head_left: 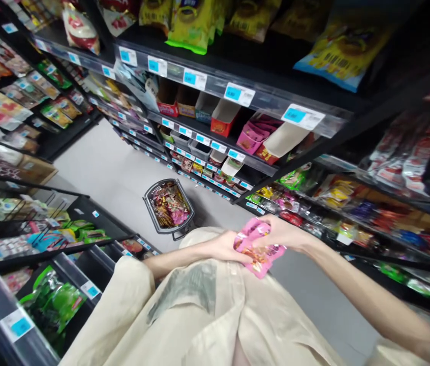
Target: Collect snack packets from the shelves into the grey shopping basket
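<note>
Several pink snack packets (259, 265) are bunched in front of my body at waist height. My left hand (223, 246) grips them from the left, its thumb lying across the lower packets. From the right, my right hand (277, 233) has its fingers closed on the same bunch, near the top. How many packets each hand holds is hard to make out. Similar packets fill a pink display box (251, 140) on the shelf ahead. Beyond my hands, a dark shopping basket (153, 219) full of small snack packets stands on the floor.
Black shelving (268, 84) with price tags runs across the front, carrying yellow snack bags (190, 25) above and open cartons (224, 117) below. Racks of packaged snacks (386, 203) flank my right side. More shelves stand on the left, with green bags (57, 300) close by. Grey floor (100, 157) lies between.
</note>
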{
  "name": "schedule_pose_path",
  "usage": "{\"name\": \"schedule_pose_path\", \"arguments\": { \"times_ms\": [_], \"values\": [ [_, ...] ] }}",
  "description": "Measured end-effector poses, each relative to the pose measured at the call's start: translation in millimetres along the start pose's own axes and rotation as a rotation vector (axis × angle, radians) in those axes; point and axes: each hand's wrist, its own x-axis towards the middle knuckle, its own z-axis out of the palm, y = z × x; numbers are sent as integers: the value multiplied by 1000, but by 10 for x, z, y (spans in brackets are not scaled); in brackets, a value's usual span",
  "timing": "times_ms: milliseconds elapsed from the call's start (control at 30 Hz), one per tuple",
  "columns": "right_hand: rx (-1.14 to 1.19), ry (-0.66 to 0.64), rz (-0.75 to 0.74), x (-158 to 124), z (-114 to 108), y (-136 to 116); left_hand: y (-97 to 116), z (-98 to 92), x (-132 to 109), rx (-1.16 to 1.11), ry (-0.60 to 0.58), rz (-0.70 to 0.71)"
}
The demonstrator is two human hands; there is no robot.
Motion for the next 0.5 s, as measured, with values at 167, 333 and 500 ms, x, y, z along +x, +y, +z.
{"name": "schedule_pose_path", "arguments": {
  "times_ms": [167, 333, 500],
  "values": [
    [28, -9, 34, -181, -2, 163, 119, -16, 76, 75, -21, -101],
    [-84, 53, 2, -326, 41, 192, 127, -26, 179, -65, -85, -196],
    [-227, 237, -181, -499, 119, 221, 87, -202, 375, -94, -287, -51]
  ]
}}
